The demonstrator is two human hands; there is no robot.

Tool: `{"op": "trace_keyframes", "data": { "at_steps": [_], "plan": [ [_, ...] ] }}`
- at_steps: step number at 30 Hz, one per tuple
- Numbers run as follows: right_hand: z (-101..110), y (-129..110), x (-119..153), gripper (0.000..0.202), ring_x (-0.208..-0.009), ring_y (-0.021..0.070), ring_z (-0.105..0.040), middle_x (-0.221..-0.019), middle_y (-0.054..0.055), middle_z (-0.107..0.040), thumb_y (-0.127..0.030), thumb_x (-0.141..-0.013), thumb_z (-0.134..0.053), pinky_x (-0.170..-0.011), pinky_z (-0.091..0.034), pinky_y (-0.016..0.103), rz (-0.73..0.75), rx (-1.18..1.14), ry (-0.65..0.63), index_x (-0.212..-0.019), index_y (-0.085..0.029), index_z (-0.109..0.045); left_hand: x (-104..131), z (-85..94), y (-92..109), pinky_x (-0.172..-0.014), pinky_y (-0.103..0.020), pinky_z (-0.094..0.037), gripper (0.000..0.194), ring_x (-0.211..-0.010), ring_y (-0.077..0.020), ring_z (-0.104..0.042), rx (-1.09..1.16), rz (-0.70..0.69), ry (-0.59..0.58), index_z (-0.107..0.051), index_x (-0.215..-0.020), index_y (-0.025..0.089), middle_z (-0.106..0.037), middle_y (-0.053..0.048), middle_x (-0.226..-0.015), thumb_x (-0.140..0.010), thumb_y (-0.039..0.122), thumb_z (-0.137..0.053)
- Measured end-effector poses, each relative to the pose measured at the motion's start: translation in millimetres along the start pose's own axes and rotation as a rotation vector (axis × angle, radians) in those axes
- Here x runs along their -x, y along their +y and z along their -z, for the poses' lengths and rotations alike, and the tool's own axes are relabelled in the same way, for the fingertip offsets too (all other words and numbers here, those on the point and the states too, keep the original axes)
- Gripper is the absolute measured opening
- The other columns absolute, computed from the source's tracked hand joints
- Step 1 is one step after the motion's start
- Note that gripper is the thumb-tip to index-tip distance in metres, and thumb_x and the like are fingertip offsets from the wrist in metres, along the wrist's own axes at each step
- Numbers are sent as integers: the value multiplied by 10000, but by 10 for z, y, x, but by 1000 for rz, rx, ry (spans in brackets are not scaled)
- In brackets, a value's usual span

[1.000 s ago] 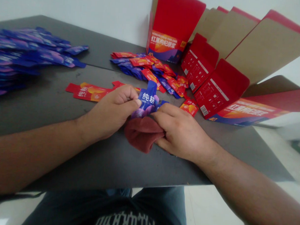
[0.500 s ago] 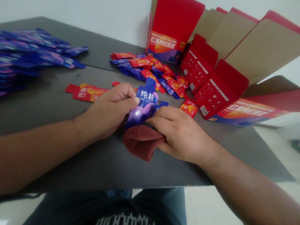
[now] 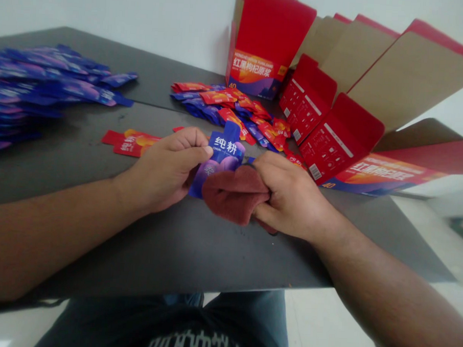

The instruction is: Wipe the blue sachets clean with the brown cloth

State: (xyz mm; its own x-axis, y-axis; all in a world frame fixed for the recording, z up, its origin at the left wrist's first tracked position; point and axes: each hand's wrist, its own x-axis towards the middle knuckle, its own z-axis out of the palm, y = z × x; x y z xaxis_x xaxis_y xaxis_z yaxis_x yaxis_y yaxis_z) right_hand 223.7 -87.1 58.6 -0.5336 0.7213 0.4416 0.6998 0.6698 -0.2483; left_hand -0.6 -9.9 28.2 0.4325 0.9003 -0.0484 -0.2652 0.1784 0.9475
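Note:
My left hand [image 3: 174,163] pinches the left edge of a blue and purple sachet [image 3: 225,147] with white lettering, its narrow top pointing away from me. In my right hand [image 3: 292,196] is a folded reddish-brown cloth [image 3: 234,194], gripped at its right end. The cloth lies over the lower right part of the sachet and hides it. A sliver of another blue sachet [image 3: 251,160] shows just behind my right hand. Past my left hand a red and orange sachet [image 3: 131,142] lies on the table, partly covered by that hand.
A large heap of blue sachets [image 3: 47,83] lies at the left of the dark table [image 3: 136,256]. Mixed red and blue sachets [image 3: 234,109] form a pile at the centre back. Open red cartons [image 3: 255,67] with raised flaps stand along the right, one carton [image 3: 385,172] near the table's edge.
My right hand has moved the cloth up and to the right, from below the sachet onto its lower part. The sachet has barely shifted in my left hand.

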Motion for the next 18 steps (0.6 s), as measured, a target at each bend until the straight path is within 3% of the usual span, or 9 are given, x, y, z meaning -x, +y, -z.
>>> {"op": "trace_keyframes", "data": {
  "at_steps": [3, 9, 13, 18],
  "plan": [
    [12, 29, -5, 147, -891, 226, -622, -888, 23, -624, -188, -877, -668, -780, -494, 355, -113, 36, 103, -871, -256, -538, 5, -14, -4, -573, -272, -462, 220, -572, -120, -506, 13, 3, -12, -535, -837, 229, -509, 38, -674, -845, 193, -752],
    [-8, 34, 2, 150, -895, 218, -619, -909, 23, -631, -156, -878, -673, -774, -485, 340, 13, -24, -108, -919, -250, -564, 11, -31, 9, -544, -265, -410, 214, -559, -123, -507, -22, 30, 44, -548, -794, 220, -527, 29, -644, -847, 142, -740],
    [14, 49, 0, 170, -885, 222, -612, -901, 25, -618, -172, -860, -676, -767, -483, 345, -81, 28, 35, -884, -256, -529, 15, -44, 18, -579, -269, -449, 210, -572, -122, -524, 47, 41, 32, -538, -796, 217, -534, 33, -652, -872, 124, -710],
    [21, 41, 2, 156, -921, 227, -629, -939, 31, -646, -153, -867, -687, -787, -492, 340, 1, 14, -152, -951, -242, -591, 13, -60, -15, -551, -266, -411, 209, -557, -122, -507, -45, 22, 62, -548, -795, 219, -522, 32, -640, -870, 131, -722]
  ]
}}
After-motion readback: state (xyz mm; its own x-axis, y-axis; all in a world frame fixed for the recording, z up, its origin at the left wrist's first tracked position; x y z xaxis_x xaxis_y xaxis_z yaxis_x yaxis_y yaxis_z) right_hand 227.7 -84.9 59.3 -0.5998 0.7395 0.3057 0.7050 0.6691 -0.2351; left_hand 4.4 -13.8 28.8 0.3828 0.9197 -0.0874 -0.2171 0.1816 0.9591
